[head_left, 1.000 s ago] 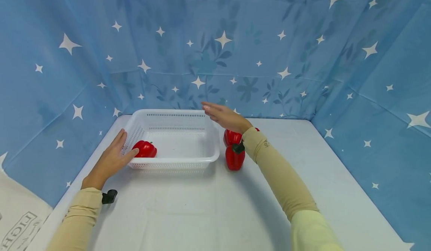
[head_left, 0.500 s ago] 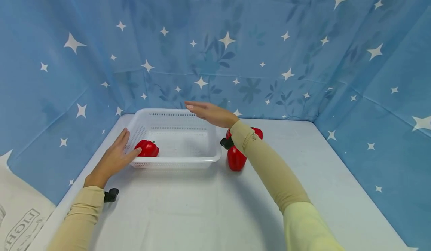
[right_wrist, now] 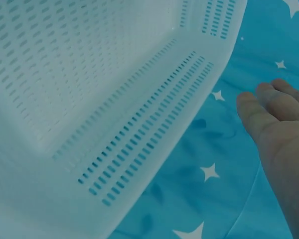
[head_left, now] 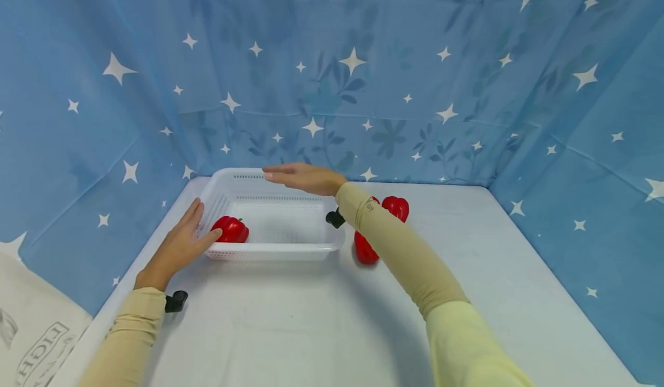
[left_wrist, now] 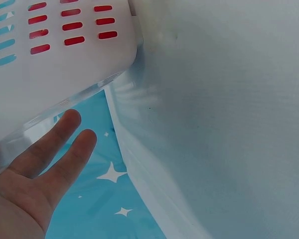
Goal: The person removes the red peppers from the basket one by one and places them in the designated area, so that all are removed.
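A white plastic basket (head_left: 280, 251) with slotted walls sits at the back left of the table. In its front left corner lies a red bell pepper (head_left: 231, 229). My left hand (head_left: 178, 248) is at that corner, fingers straight along the outer wall and thumb over the rim. Through the slots the left wrist view shows red. My right hand (head_left: 306, 178) is held flat at the basket's back rim, fingers straight, holding nothing; in the right wrist view the hand (right_wrist: 281, 119) appears apart from the rim.
Right of the basket, a red bell pepper (head_left: 396, 207) and another red pepper (head_left: 366, 251) rest on the white table (head_left: 290, 329), more red showing between them behind my right sleeve (head_left: 410, 254). A blue star-patterned curtain (head_left: 332, 75) encloses the back and sides.
My right hand has moved left from the basket's right back corner along its back rim. My left hand stays at the basket's left corner. The view has shifted slightly.
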Motion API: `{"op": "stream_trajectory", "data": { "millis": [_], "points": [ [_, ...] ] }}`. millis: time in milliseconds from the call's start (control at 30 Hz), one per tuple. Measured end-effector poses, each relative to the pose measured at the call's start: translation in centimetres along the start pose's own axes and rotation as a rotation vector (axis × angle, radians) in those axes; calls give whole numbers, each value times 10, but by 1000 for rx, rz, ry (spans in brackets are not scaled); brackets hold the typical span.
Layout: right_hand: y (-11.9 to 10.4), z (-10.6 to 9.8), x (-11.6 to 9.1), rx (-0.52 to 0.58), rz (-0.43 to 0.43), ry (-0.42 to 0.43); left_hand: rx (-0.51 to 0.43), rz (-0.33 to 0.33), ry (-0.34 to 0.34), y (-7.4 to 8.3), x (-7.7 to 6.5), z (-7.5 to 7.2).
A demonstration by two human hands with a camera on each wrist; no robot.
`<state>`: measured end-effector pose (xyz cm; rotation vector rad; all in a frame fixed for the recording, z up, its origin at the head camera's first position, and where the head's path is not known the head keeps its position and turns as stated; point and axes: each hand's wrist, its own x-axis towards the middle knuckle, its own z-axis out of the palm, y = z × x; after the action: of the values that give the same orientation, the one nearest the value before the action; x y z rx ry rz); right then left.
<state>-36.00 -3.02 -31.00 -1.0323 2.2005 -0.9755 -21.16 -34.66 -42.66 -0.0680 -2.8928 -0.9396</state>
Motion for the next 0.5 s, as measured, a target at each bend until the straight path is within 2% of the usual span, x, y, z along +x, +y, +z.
{"op": "stream_trajectory", "data": {
  "millis": [233, 500],
  "points": [
    [-10, 17, 21, -70, 11, -52, 8, -8, -4, 1, 0, -2],
    [-16, 39, 44, -53, 5, -135, 17, -28, -9, 2, 3, 0]
  ]
}}
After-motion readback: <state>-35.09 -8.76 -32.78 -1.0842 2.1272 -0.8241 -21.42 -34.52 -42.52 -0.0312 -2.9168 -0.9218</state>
